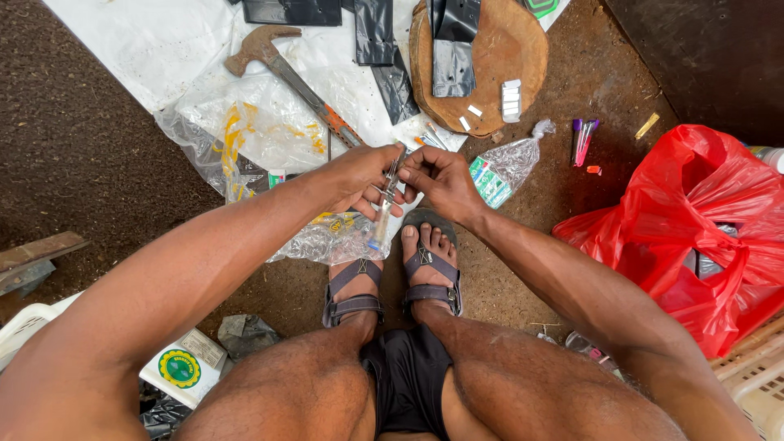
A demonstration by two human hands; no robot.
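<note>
Both my hands meet in front of me, above my sandalled feet (396, 273). My left hand (355, 180) grips a thin clear syringe-like tube (382, 211) that points down toward my toes. My right hand (441, 181) pinches the tube's upper end with fingertips, touching the left hand. I cannot tell what the small part at the top is.
A hammer (282, 67) lies on white plastic sheeting (155, 41). A round wooden block (498, 57) holds black bags and small white pieces. A red plastic bag (702, 229) sits at right, a clear packet (502, 171) and pink-purple tubes (584, 139) on brown ground.
</note>
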